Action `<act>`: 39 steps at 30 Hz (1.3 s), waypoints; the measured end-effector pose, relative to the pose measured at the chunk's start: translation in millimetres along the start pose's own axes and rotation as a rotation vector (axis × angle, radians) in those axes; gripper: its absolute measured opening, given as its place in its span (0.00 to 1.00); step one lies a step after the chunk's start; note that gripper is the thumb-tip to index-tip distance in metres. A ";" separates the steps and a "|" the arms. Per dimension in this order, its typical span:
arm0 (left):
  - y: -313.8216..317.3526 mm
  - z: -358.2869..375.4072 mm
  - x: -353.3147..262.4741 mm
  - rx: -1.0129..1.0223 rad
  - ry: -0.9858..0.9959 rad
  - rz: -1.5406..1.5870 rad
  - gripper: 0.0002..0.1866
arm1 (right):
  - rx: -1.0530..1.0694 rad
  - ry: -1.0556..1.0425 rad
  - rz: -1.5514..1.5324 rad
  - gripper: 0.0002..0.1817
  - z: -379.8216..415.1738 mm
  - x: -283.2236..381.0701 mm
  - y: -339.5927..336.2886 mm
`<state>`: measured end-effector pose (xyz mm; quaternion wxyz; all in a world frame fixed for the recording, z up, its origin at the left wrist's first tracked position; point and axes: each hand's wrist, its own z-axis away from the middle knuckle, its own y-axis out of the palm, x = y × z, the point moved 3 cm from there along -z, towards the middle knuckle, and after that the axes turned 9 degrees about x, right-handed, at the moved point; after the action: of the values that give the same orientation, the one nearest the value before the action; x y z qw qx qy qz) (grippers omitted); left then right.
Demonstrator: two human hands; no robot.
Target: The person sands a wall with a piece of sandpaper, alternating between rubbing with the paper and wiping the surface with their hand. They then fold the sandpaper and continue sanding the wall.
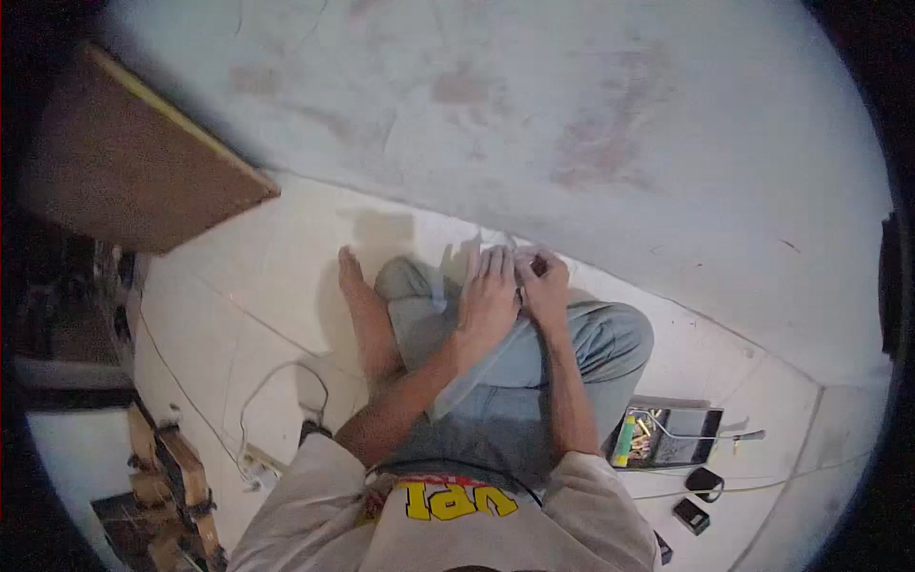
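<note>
My left hand [489, 300] is over my lap, close to the foot of the wall, its back up and its fingers together, closed on something I cannot make out. Right beside it, my right hand [545, 294] is curled in a pinch, with a dark gap or small dark thing between thumb and fingers. Whatever is between the two hands is too small and blurred to name. Both hands are above my crossed legs in grey-blue trousers [600, 343].
A pale, patchy wall [572, 114] rises just ahead. To the right lies a black tray [688, 448] with small yellowish pieces and a paint-roller-like wire handle [686, 437]; near it are small black boxes [692, 516]. A brown board [143, 162] leans at left, above cables [248, 400] and wooden pieces [181, 467].
</note>
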<state>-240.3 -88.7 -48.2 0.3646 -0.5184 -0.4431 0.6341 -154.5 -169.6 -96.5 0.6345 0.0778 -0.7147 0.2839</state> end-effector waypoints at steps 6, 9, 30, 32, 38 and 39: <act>15.5 -3.6 8.1 -0.038 -0.061 0.256 0.37 | 0.055 0.015 -0.236 0.14 3.1 1.1 2.5; 6.7 -3.4 11.4 -0.125 -0.030 0.343 0.38 | 0.155 0.010 -0.234 0.13 1.5 3.2 0.7; -268.6 -102.7 -85.6 -1.016 0.548 -0.236 0.31 | 0.046 -0.080 -0.269 0.22 4.8 16.1 -2.5; -282.8 -107.9 -101.2 -1.037 0.543 -0.196 0.30 | -0.005 -0.074 -0.241 0.20 1.2 8.3 0.4; -266.7 -107.1 -95.0 -0.987 0.591 -0.267 0.28 | 0.035 -0.053 -0.249 0.23 3.8 11.2 0.5; -246.4 -112.7 -82.9 -0.986 0.620 -0.252 0.27 | 0.028 -0.063 -0.246 0.23 1.7 11.1 -0.3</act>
<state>-112.7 -60.3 203.2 0.2658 -0.7307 -0.6164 0.1245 -157.8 -168.0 -85.8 0.6406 0.1827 -0.7152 0.2115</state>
